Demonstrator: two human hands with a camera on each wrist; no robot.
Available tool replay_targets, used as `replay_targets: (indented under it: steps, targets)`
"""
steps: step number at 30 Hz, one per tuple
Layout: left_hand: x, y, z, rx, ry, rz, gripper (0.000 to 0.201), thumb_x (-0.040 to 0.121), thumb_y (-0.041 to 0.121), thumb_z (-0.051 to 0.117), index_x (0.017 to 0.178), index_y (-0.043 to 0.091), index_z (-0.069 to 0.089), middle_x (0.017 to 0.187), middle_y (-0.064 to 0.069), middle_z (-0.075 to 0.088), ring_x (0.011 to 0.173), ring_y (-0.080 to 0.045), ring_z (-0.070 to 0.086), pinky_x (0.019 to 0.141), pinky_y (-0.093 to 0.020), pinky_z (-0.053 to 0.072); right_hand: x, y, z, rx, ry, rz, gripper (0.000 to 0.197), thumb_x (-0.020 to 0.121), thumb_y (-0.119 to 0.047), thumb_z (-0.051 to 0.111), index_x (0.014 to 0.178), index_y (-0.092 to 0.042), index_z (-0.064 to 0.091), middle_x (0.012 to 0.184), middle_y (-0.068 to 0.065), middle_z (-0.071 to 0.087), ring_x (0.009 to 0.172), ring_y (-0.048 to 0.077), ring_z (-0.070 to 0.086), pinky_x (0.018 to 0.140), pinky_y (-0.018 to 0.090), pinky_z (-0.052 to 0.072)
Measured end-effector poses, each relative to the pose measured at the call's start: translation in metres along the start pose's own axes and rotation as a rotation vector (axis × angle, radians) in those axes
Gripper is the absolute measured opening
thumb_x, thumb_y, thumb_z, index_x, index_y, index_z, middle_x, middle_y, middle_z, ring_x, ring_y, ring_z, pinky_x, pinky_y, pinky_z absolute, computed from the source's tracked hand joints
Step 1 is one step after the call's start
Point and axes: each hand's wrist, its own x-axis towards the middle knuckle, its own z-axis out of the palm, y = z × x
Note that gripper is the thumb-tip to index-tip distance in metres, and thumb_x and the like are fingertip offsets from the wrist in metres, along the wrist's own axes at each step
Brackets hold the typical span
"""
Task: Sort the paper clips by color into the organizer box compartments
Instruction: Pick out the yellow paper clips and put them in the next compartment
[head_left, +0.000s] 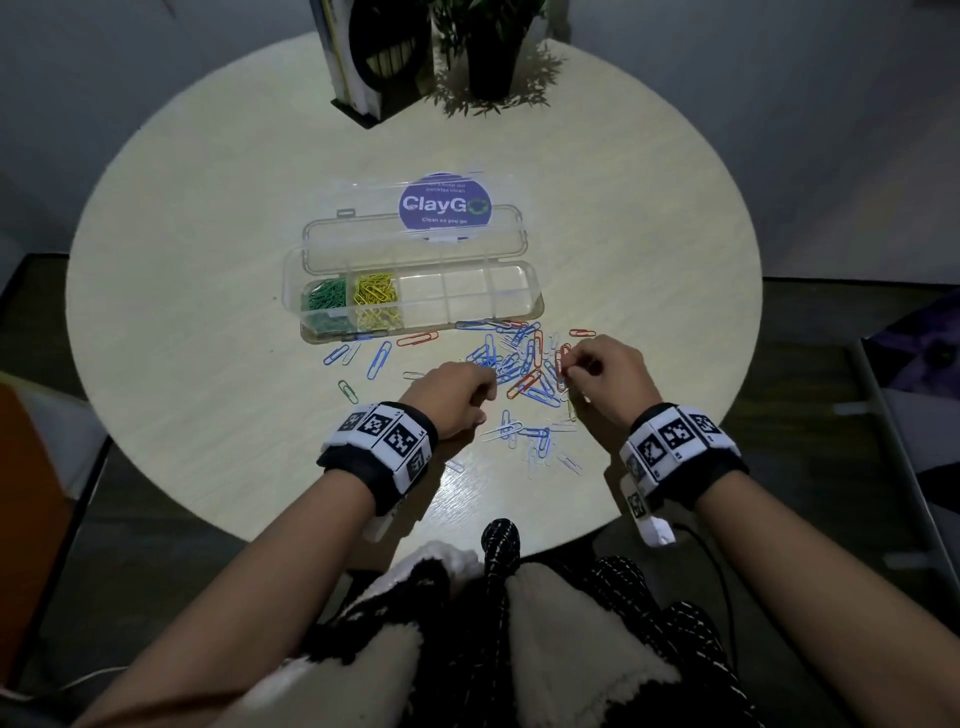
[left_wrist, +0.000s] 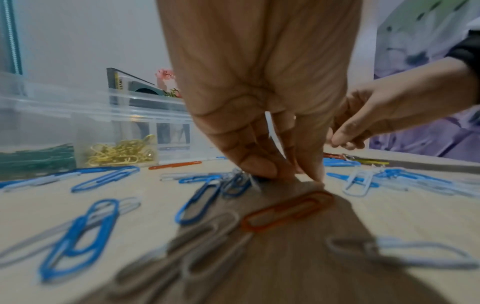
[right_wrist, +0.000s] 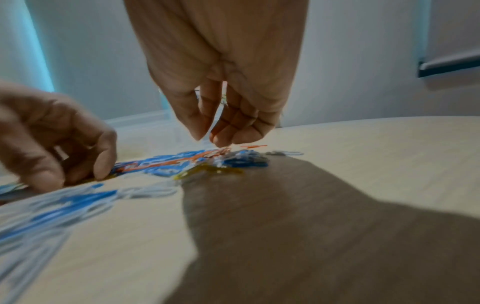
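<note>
A clear organizer box (head_left: 535, 291) lies open mid-table, with green clips (head_left: 324, 301) in its leftmost compartment and yellow clips (head_left: 376, 299) in the one beside it. In front of it lies a loose pile of blue, red and white clips (head_left: 519, 364). My left hand (head_left: 485, 397) is curled at the pile's left side, fingertips (left_wrist: 311, 176) down on the table. It holds a white clip (left_wrist: 272, 133) against its palm. My right hand (head_left: 569, 364) pinches a red clip (head_left: 561, 364) at the pile's right side. The right wrist view is blurred.
A black plant pot (head_left: 491, 57) and a file stand (head_left: 369, 67) are at the table's far edge. A round purple sticker (head_left: 444, 205) shows through the box lid. A stray green clip (head_left: 348, 392) and blue clips (head_left: 379, 358) lie left of the pile.
</note>
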Motion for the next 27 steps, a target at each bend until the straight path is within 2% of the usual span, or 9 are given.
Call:
replay_targets:
  steps: [3,6,12,16,20,22,24,25,27]
  targets:
    - [-0.001,0.002,0.004,-0.04,0.08,-0.012,0.023,0.085,0.01,0.064,0.107,0.011,0.056,0.106,-0.008,0.063,0.101,-0.029,0.057,0.084,-0.036,0.047,0.003,0.009,-0.009,0.057,0.065,0.058,0.012,0.081,0.001,0.058,0.086,0.0,0.068,0.095,0.019,0.067,0.09,0.033,0.062,0.087,0.034,0.047]
    - [-0.002,0.004,0.007,-0.023,0.166,-0.047,0.021,0.089,0.01,0.058,0.11,0.008,0.055,0.112,-0.01,0.06,0.103,-0.03,0.056,0.086,-0.036,0.045,0.002,0.013,-0.013,0.043,0.062,0.062,0.011,0.082,-0.001,0.057,0.087,0.0,0.068,0.094,0.019,0.068,0.085,0.029,0.061,0.082,0.031,0.047]
    - [-0.003,0.008,0.008,0.091,0.226,-0.053,0.019,0.093,0.008,0.049,0.11,0.011,0.058,0.114,-0.006,0.051,0.102,-0.028,0.056,0.075,-0.033,0.042,-0.003,0.011,-0.005,0.079,0.009,0.069,0.012,0.082,-0.001,0.056,0.082,-0.001,0.067,0.088,0.019,0.069,0.084,0.035,0.065,0.085,0.047,0.053]
    - [-0.002,0.017,0.011,0.269,0.188,-0.013,0.026,0.094,0.007,0.044,0.119,0.01,0.053,0.122,-0.006,0.048,0.11,-0.026,0.053,0.07,-0.032,0.037,-0.003,0.014,-0.01,0.028,0.027,0.108,0.013,0.081,-0.002,0.055,0.08,-0.002,0.067,0.085,0.017,0.07,0.084,0.033,0.065,0.082,0.041,0.053]
    - [0.0,0.019,0.006,0.344,0.147,-0.02,0.027,0.094,0.008,0.044,0.12,0.01,0.05,0.123,-0.007,0.05,0.115,-0.026,0.05,0.078,-0.036,0.044,-0.01,0.019,-0.017,-0.067,-0.047,0.138,0.01,0.079,-0.004,0.059,0.078,-0.006,0.068,0.08,0.011,0.067,0.085,0.03,0.062,0.081,0.035,0.051]
    - [0.0,0.02,0.003,0.213,0.193,-0.026,0.019,0.09,0.003,0.045,0.104,0.013,0.051,0.111,-0.007,0.058,0.105,-0.027,0.053,0.075,-0.036,0.042,-0.016,0.019,-0.016,-0.112,-0.124,0.117,0.007,0.077,-0.008,0.065,0.083,-0.007,0.069,0.081,0.007,0.062,0.089,0.028,0.061,0.081,0.034,0.048]
    - [0.005,0.019,0.003,-0.22,0.275,-0.059,0.02,0.088,-0.003,0.042,0.085,0.016,0.046,0.084,-0.008,0.06,0.08,-0.025,0.057,0.07,-0.034,0.044,-0.02,0.02,-0.012,-0.153,-0.172,0.109,0.014,0.078,-0.011,0.067,0.091,-0.008,0.068,0.094,0.009,0.063,0.097,0.028,0.058,0.085,0.034,0.046]
    - [0.008,0.019,0.004,-0.501,0.3,-0.077,0.024,0.09,-0.006,0.039,0.082,0.016,0.046,0.072,-0.006,0.056,0.067,-0.022,0.057,0.069,-0.034,0.048,-0.021,0.02,-0.009,-0.167,-0.175,0.11,0.014,0.079,-0.012,0.066,0.093,-0.009,0.067,0.101,0.011,0.063,0.1,0.029,0.057,0.086,0.035,0.045]
    - [0.015,0.02,0.001,-0.912,0.301,-0.14,0.025,0.096,-0.006,0.037,0.088,0.012,0.051,0.061,-0.005,0.048,0.045,-0.009,0.055,0.059,-0.026,0.051,-0.022,0.019,-0.004,-0.191,-0.154,0.103,0.01,0.083,-0.011,0.062,0.092,-0.008,0.065,0.105,0.012,0.062,0.101,0.03,0.056,0.086,0.036,0.044]
